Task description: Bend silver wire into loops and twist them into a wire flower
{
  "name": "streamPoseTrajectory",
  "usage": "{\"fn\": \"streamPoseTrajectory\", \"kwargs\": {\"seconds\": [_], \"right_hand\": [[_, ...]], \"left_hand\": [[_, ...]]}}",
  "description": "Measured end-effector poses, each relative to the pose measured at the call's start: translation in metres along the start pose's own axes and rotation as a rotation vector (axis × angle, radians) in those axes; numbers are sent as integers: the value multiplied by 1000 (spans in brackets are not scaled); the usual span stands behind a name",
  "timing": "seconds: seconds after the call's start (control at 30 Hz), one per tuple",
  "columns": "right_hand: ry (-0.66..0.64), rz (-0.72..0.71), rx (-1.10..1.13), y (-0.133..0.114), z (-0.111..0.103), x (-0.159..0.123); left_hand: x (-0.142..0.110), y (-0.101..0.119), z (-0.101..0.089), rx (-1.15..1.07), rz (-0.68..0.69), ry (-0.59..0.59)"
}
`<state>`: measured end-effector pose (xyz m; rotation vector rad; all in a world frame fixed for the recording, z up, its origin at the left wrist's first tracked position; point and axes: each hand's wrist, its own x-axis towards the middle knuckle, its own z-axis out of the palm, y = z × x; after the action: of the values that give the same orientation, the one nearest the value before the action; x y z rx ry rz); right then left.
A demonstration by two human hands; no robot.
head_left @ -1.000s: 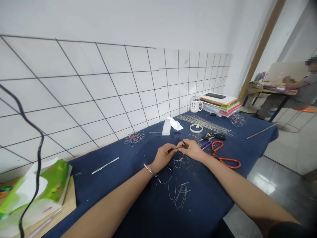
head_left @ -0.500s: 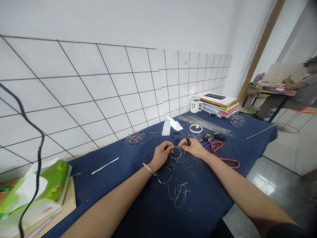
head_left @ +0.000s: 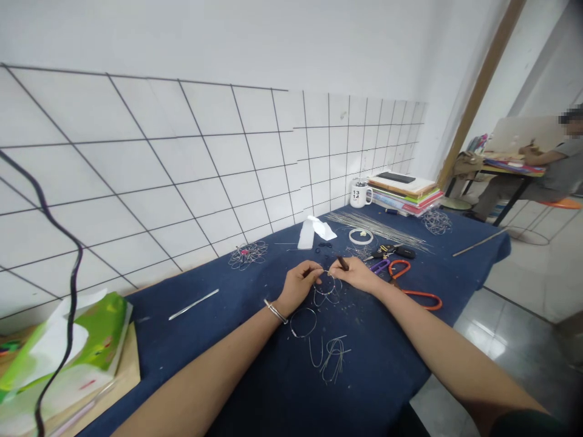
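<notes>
Close by, some bent bits of wire (head_left: 334, 361) lie in a loose heap on the dark blue cloth (head_left: 255, 394). Off to the left is a green and white pack (head_left: 109, 331), with a black cord (head_left: 73, 285) hanging in front of it. The marks on the pack are too blurry to read. A bare wire loop (head_left: 315, 321) lies flat just past the heap.

Next come the two hands. The left hand (head_left: 300, 282) has a shiny bangle (head_left: 276, 311) at its wrist. Its thumb and first finger are pinched together at the top left of a thin wire ring (head_left: 334, 286) with tiny beads on it. The right hand (head_left: 357, 273) is curled around a dark tool (head_left: 343, 263) that pokes up out of it. Its thumb and finger tips are close together at the top right of the ring. I can't tell just what those tips pinch. The ring hangs between the hands, over more thin wire loops (head_left: 334, 299).

Right of the hands are big scissors with orange handles (head_left: 423, 308), a purple-handled tool (head_left: 380, 266) and a black-handled tool (head_left: 404, 250).

Farther back, long straight wires (head_left: 382, 227) lie in a bunch. A white mug (head_left: 358, 197) says "13" with "14" under it, and a smaller line too tiny to read. Beside it is a pile of books and papers (head_left: 403, 197). Far away, a person (head_left: 565, 161) sits at another table (head_left: 514, 172).
</notes>
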<state>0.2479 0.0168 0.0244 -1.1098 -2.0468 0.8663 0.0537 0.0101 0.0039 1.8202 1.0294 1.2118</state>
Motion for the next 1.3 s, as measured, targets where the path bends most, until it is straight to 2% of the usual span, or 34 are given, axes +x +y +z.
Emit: {"fn": "streamPoseTrajectory", "kwargs": {"seconds": [0.17,0.27,0.37,0.53,0.7,0.87,1.13,1.2,1.3], "right_hand": [[193,74,60,14,1,7],[227,124,83,22,2,8],[202,112,55,24,3,6],[25,29,62,18,2,1],[109,-41,150,7,-8,2],[106,-9,211,4,-7,2],[120,28,-78,13,8,3],[134,25,-243,9,8,1],[157,-28,-623,1,0,-2]], "left_hand": [[-4,6,1,19,80,93],[-6,11,2,17,112,90],[-7,13,2,29,118,95],[-7,12,2,7,106,98],[-7,11,2,-12,99,120],[-7,11,1,-5,98,89],[-7,9,0,47,129,100],[-7,8,0,70,150,107],[-8,9,-1,116,182,104]]}}
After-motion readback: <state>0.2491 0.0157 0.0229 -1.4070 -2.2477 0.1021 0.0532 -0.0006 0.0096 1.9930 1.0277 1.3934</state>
